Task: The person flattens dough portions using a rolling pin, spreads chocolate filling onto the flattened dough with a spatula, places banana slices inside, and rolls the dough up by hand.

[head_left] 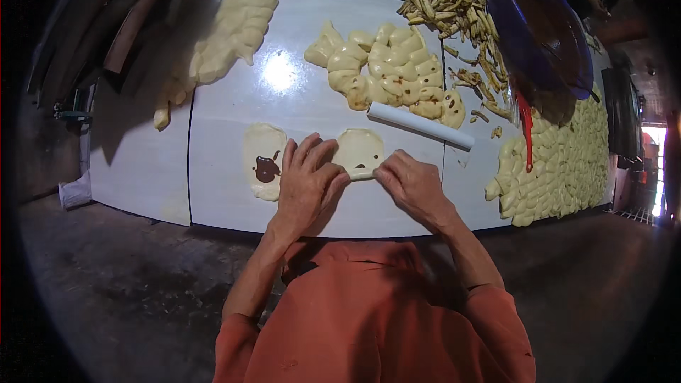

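Observation:
A flattened piece of dough (360,145) lies on the table between my hands. Its near edge is folded into a small roll, and dark brown specks of filling show beside the fold. My left hand (306,181) pinches the left end of the roll between thumb and finger, its other fingers angled away. At the right end, my right hand (411,183) grips the roll with fingertips bunched together. Just left of my left hand rests another flat dough oval (259,145), with a dark brown blob of filling (267,169) on it.
A white rolling pin (422,126) lies beyond my right hand, beside a cluster of dough pieces (386,64). More dough (234,32) sits far left and a large spread (557,163) right. Pale strips (450,7) are heaped near a purple basin (507,25) and a red-handled utensil (527,131).

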A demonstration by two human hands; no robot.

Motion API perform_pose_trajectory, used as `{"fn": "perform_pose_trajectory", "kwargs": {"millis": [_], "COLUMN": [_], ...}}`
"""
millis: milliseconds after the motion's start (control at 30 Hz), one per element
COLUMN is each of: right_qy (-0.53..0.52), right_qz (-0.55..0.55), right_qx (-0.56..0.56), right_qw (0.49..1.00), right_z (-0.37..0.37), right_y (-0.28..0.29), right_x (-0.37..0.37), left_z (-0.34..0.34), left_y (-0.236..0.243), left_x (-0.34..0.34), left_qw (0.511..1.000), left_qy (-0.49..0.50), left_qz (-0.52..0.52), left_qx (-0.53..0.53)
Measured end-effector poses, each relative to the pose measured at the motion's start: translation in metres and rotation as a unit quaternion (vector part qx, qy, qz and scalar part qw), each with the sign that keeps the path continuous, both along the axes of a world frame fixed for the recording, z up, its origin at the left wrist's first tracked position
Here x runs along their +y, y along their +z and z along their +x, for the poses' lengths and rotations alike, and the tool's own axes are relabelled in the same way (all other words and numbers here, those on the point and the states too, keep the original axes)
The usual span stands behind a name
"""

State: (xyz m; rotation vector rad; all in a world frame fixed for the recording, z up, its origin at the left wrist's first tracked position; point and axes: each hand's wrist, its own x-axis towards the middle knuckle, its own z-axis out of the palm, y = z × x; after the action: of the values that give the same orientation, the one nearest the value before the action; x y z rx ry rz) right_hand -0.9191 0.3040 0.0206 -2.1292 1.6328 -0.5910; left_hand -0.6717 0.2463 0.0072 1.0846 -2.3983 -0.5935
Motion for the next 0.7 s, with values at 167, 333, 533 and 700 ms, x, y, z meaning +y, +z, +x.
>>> {"fn": "perform_pose_trajectory", "kwargs": {"millis": [167, 333, 533, 700], "right_qy": [-0.15, -0.032, -0.023, 0.051], "right_qz": [0.01, -0.133, -0.101, -0.101], "right_qx": [0.03, 0.071, 0.049, 0.134], "right_qw": [0.988, 0.988, 0.993, 0.985], "right_z": [0.022, 0.008, 0.001, 0.005], "right_y": [0.007, -0.009, 0.0, -0.005], "right_x": [-0.005, 0.004, -0.006, -0.025], "left_z": [-0.007, -0.003, 0.001, -0.016], "left_y": [-0.002, 0.005, 0.006, 0.006], "left_x": [0.002, 0.008, 0.001, -0.016], "left_qw": [0.997, 0.998, 0.996, 0.992], "left_qy": [0.074, 0.037, 0.053, -0.048], "left_qz": [0.01, -0.05, -0.071, -0.053], "left_qx": [0.02, -0.001, -0.019, -0.105]}}
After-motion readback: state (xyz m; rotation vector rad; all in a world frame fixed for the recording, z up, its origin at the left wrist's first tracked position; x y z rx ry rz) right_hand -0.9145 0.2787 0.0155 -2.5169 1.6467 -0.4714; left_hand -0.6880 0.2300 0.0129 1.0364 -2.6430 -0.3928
